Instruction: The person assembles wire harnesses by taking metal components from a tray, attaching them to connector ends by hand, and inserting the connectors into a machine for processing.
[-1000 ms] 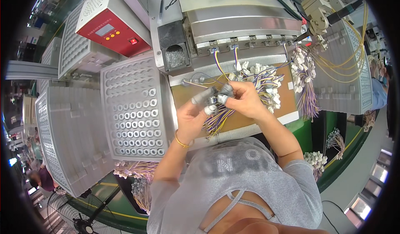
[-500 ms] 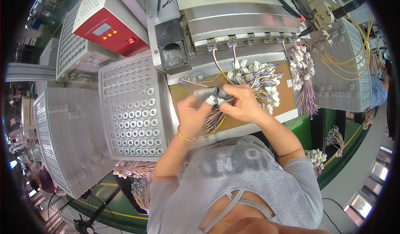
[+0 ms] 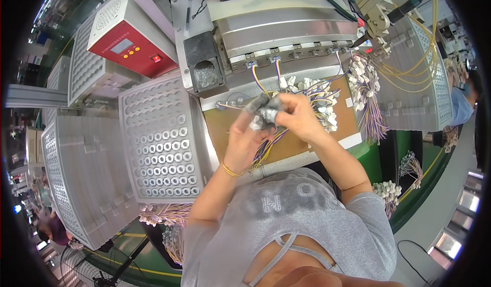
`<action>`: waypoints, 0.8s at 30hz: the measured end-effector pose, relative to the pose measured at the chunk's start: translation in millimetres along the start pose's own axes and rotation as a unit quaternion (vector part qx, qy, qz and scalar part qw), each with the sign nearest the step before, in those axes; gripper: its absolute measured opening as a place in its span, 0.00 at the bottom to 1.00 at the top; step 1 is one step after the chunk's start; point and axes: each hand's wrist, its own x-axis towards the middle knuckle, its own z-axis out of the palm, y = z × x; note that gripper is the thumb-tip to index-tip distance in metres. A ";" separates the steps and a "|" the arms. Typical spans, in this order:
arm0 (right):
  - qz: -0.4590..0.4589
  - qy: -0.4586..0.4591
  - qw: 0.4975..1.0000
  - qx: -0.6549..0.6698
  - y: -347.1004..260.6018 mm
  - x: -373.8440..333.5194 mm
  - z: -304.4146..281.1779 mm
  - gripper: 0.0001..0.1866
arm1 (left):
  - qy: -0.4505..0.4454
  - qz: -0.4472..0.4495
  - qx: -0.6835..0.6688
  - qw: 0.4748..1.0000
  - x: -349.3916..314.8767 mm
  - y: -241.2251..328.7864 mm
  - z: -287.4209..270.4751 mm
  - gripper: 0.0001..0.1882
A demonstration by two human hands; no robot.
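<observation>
Over the brown work board (image 3: 217,131), my two hands meet with fingertips together. My left hand (image 3: 244,139) is curled in a pinch, and a yellow bangle circles its wrist. From the other side my right hand (image 3: 303,117) pinches at the same spot with thumb and forefinger. Grey and white coverings sit on some fingertips. Whatever lies between them is small and blurred, so I cannot make out its kind. Below and behind the hands lies a bundle of yellow, purple and white wires (image 3: 267,150) with white connectors (image 3: 327,114).
A metal fixture (image 3: 291,34) at the back holds small boards with wires attached. Left stand a plastic tray (image 3: 153,100) with rows of round metal parts, stacked trays (image 3: 89,169) and a red-fronted control box (image 3: 135,46). Green-handled pliers (image 3: 337,4) lie at the back right, beyond another wire bundle (image 3: 372,115).
The whole view has shifted slightly, with the fixture now further left. My left fingers have turned and curled upward; both hands stay close together over the board.
</observation>
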 end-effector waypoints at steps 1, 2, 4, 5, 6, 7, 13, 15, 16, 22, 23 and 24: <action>-0.046 0.079 0.993 -0.073 -3.6 -0.3 -6.1 0.06 | 0.022 0.002 0.118 0.993 -0.4 -5.9 -1.6 0.19; -0.050 0.161 0.985 0.018 -11.4 1.3 -9.8 0.07 | 0.043 0.003 0.233 0.972 -0.6 -13.6 -7.9 0.21; -0.068 0.259 0.957 0.112 -9.3 11.8 -26.5 0.06 | 0.001 0.005 0.349 0.937 -5.4 -34.6 -35.7 0.20; -0.070 0.262 0.956 0.110 -3.9 16.3 -33.0 0.06 | -0.019 -0.011 0.392 0.920 -7.0 -40.7 -45.2 0.20; -0.058 0.298 0.944 0.127 4.3 21.0 -39.0 0.05 | -0.040 -0.027 0.435 0.899 -5.5 -38.4 -44.4 0.20; -0.045 0.333 0.931 0.144 10.6 25.1 -42.5 0.05 | -0.036 -0.034 0.452 0.891 -5.1 -31.8 -40.8 0.18; -0.073 0.324 0.929 0.165 18.9 40.2 -42.7 0.05 | 0.076 0.046 0.438 0.894 -6.1 -2.2 -66.0 0.16; -0.078 0.318 0.932 0.154 17.6 38.2 -47.7 0.07 | 0.136 0.089 0.506 0.847 -8.9 15.7 -86.3 0.14; -0.083 0.313 0.936 0.138 16.1 37.7 -48.0 0.07 | 0.162 0.092 0.548 0.816 -12.2 21.5 -96.6 0.13; -0.115 0.331 0.900 0.260 19.8 57.4 -39.0 0.07 | 0.052 0.164 0.795 0.581 -22.5 33.1 -84.0 0.15; -0.096 0.323 0.914 0.228 20.6 59.5 -39.1 0.07 | 0.043 0.186 0.847 0.496 -23.7 31.0 -84.9 0.13; -0.075 0.316 0.925 0.197 18.2 56.9 -39.6 0.07 | 0.034 0.208 0.890 0.404 -26.7 29.8 -84.2 0.11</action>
